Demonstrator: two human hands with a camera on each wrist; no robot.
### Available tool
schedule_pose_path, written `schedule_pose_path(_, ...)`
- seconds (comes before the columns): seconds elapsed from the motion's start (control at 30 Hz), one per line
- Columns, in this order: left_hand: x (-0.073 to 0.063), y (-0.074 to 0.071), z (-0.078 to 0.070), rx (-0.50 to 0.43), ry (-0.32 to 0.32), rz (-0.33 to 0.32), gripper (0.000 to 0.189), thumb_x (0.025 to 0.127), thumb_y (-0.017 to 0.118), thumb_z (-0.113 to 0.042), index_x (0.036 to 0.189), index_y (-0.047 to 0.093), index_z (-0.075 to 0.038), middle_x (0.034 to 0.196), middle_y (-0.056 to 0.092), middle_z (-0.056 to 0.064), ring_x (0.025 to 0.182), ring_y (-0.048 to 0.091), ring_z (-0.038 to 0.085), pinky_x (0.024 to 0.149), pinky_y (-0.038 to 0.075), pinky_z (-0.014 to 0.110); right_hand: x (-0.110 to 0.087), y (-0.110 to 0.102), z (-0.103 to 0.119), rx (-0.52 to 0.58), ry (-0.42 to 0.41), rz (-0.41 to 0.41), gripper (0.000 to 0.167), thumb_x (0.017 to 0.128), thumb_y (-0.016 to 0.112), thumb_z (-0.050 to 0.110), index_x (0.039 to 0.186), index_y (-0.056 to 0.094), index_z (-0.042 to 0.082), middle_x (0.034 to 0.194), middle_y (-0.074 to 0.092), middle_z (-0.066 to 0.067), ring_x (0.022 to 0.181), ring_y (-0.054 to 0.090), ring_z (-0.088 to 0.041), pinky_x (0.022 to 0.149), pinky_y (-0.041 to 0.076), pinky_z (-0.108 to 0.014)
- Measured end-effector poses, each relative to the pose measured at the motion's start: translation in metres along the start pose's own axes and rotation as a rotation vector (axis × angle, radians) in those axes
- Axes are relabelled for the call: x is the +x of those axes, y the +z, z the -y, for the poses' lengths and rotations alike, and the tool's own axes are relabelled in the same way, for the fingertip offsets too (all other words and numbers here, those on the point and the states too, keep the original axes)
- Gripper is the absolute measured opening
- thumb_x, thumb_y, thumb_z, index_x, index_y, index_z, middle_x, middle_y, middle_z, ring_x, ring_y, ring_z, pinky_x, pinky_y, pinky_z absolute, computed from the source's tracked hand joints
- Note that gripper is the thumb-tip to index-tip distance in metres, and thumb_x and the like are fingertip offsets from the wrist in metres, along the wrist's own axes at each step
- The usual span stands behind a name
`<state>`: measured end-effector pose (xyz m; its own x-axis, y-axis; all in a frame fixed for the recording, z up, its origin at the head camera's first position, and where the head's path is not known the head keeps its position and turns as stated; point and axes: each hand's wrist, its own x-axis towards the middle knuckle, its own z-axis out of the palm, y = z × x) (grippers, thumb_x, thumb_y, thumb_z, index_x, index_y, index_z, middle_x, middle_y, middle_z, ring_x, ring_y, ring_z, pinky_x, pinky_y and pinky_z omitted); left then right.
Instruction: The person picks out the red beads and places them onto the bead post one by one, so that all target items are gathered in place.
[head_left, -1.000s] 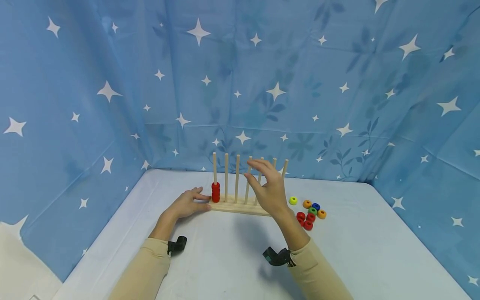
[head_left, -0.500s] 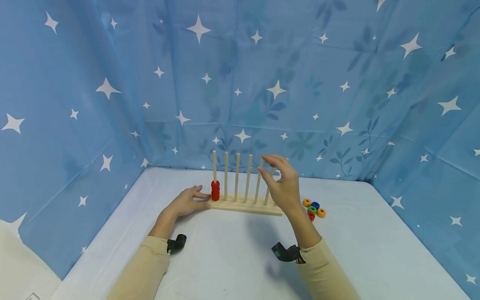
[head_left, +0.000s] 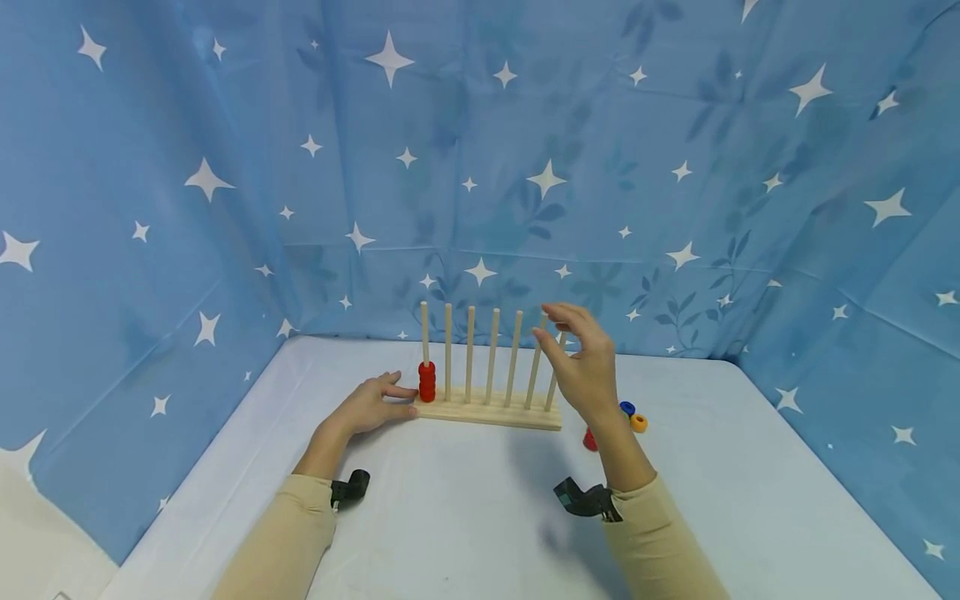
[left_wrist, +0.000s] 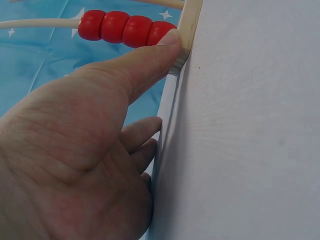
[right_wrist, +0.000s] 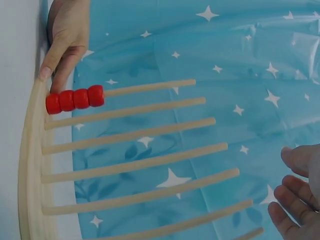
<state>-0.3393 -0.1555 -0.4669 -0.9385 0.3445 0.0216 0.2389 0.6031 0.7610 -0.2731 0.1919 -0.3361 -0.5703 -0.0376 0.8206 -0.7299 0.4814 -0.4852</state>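
Note:
A wooden peg rack (head_left: pixel 487 412) with a row of upright pegs stands on the table. Several red beads (head_left: pixel 427 382) are stacked on its leftmost peg; the other pegs carry none. My left hand (head_left: pixel 367 406) pinches the left end of the rack's base, the thumb at the front and a finger behind, as the right wrist view shows. Raised at the rack's right end is my right hand (head_left: pixel 587 362), thumb and fingers curved and apart, with nothing between them. It overlaps the rightmost pegs in the head view.
Loose beads lie right of the rack: a blue bead (head_left: pixel 627 407), an orange bead (head_left: pixel 639 422) and a red bead (head_left: pixel 590 442). My right hand and forearm hide others there. A blue curtain (head_left: pixel 480 167) with white stars surrounds the white table (head_left: pixel 450 517).
My right hand has moved right along the peg tops, from the middle pegs to the rightmost ones, covering more loose beads. My left hand has stayed at the base's end.

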Motion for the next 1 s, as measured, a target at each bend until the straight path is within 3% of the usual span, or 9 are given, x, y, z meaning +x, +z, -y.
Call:
schedule_pose_path(0.43, -0.002, -0.001, -0.001, 0.005, 0.020, -0.007, 0.046, 0.091, 0.082, -0.033, 0.131, 0.074, -0.011, 0.166, 0.034, 0.024, 0.159, 0.017, 0.047, 0.124, 0.018, 0.070, 0.004, -0.030, -0.016, -0.048, 0.047, 0.016, 0.037, 0.092, 0.078, 0.001, 0.129, 0.071, 0.004, 0.128, 0.069, -0.014, 0.113, 0.067, -0.028, 0.097, 0.056, -0.042)
schedule_pose_path(0.63, -0.002, -0.001, -0.002, -0.006, 0.019, -0.006, 0.046, 0.090, 0.082, -0.033, 0.130, 0.075, -0.012, 0.167, 0.033, 0.024, 0.159, 0.016, 0.047, 0.124, 0.017, 0.070, 0.005, -0.042, -0.002, -0.051, 0.040, 0.059, 0.036, 0.091, 0.074, -0.007, 0.127, 0.069, -0.007, 0.126, 0.067, -0.024, 0.111, 0.066, -0.041, 0.096, 0.055, -0.045)
schedule_pose_path(0.8, -0.002, -0.001, -0.002, -0.011, 0.011, -0.002, 0.046, 0.091, 0.082, -0.033, 0.131, 0.074, -0.012, 0.167, 0.032, 0.023, 0.159, 0.015, 0.046, 0.124, 0.016, 0.069, 0.006, -0.051, 0.004, -0.056, 0.052, 0.101, 0.036, 0.091, 0.072, -0.009, 0.127, 0.067, -0.010, 0.127, 0.066, -0.028, 0.112, 0.066, -0.043, 0.098, 0.055, -0.025)
schedule_pose_path(0.9, -0.002, 0.000, -0.001, -0.010, 0.011, -0.001, 0.046, 0.091, 0.082, -0.033, 0.131, 0.074, -0.012, 0.168, 0.032, 0.022, 0.159, 0.015, 0.046, 0.125, 0.017, 0.069, 0.005, -0.054, -0.011, -0.071, 0.056, 0.112, 0.037, 0.092, 0.073, -0.007, 0.129, 0.067, -0.007, 0.129, 0.066, -0.026, 0.113, 0.066, -0.041, 0.098, 0.051, -0.014)
schedule_pose_path(1.0, -0.002, 0.000, -0.001, -0.018, 0.007, -0.003, 0.047, 0.091, 0.082, -0.033, 0.131, 0.074, -0.012, 0.168, 0.032, 0.022, 0.160, 0.015, 0.045, 0.125, 0.017, 0.069, 0.003, -0.059, -0.029, -0.093, 0.077, 0.146, 0.038, 0.094, 0.073, -0.002, 0.132, 0.068, -0.001, 0.131, 0.067, -0.020, 0.115, 0.066, -0.037, 0.097, 0.048, -0.011)
